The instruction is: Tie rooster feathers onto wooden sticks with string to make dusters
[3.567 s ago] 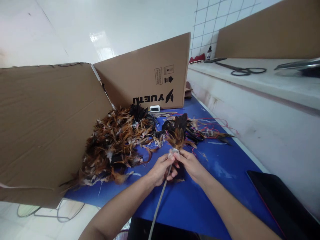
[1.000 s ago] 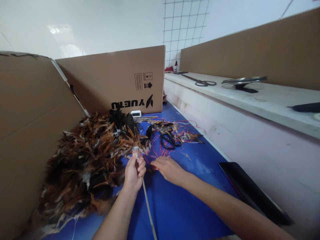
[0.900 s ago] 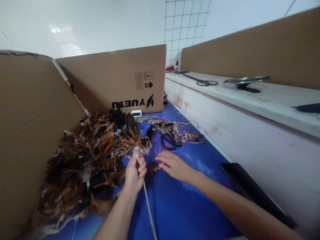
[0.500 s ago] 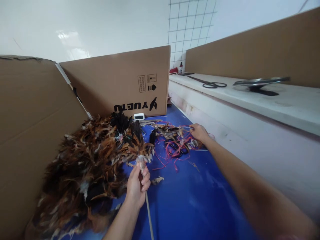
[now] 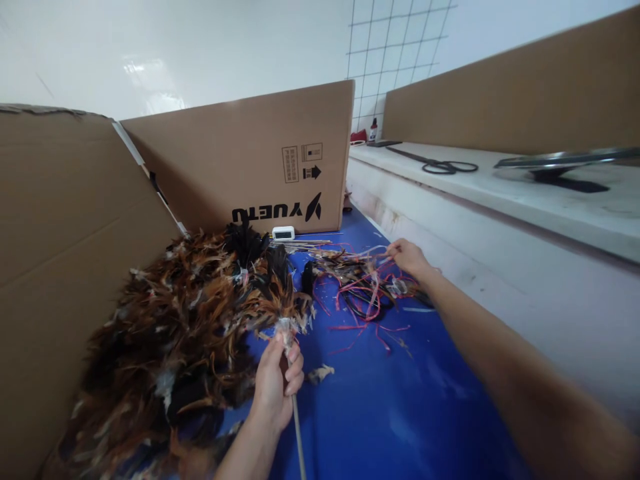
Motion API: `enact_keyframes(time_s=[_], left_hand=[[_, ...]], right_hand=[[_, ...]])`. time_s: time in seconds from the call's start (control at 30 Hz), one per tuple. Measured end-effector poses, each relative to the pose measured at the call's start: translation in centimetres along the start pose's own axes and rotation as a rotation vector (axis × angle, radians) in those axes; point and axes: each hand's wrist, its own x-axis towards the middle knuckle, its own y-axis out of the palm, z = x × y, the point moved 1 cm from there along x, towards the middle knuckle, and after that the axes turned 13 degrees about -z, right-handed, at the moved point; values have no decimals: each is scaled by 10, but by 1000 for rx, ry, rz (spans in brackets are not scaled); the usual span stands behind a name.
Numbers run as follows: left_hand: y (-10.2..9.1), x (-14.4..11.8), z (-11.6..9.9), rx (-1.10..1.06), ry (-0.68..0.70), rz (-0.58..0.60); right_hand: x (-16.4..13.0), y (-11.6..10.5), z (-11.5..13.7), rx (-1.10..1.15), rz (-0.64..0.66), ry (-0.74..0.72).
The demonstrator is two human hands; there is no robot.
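My left hand (image 5: 280, 377) is closed around the thin stick of a feather duster (image 5: 299, 433), just below its wrapped collar. Brown and black feathers (image 5: 280, 293) fan out from the stick's far end. Farther off to the right, my right hand (image 5: 407, 257) pinches the end of a pale, thin strip (image 5: 373, 251). That strip leads into a tangle of pink strings (image 5: 373, 300) mixed with loose feathers and a dark looped object. A big heap of brown feather bundles (image 5: 185, 313) lies on the left, some bound with whitish wrapping.
Cardboard walls (image 5: 290, 160) stand behind and at left. Thin sticks (image 5: 305, 245) and a small white display device (image 5: 283, 233) lie near the back of the blue table (image 5: 370, 413). Black scissors (image 5: 440, 165), a shiny round object (image 5: 560, 160) and a small bottle (image 5: 373, 130) rest on the right ledge.
My right hand has lifted slightly, and the pale strip now shows between it and the tangle. Pink strings have shifted. My left hand keeps its hold on the duster; the view has turned slightly.
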Motion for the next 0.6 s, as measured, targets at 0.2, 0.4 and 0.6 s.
enact_keyframes(time_s=[0.2,0.4,0.6], left_hand=[[0,2,3,-18,5,11],[-1,0,4,-22,10,43],[-1,-1,4,-31,-5,59]], right_hand=[[-42,-61,15,218,-94,-105],[-104,-112,27,237,-118,-205],[-178,-130,20,50,26,-508]])
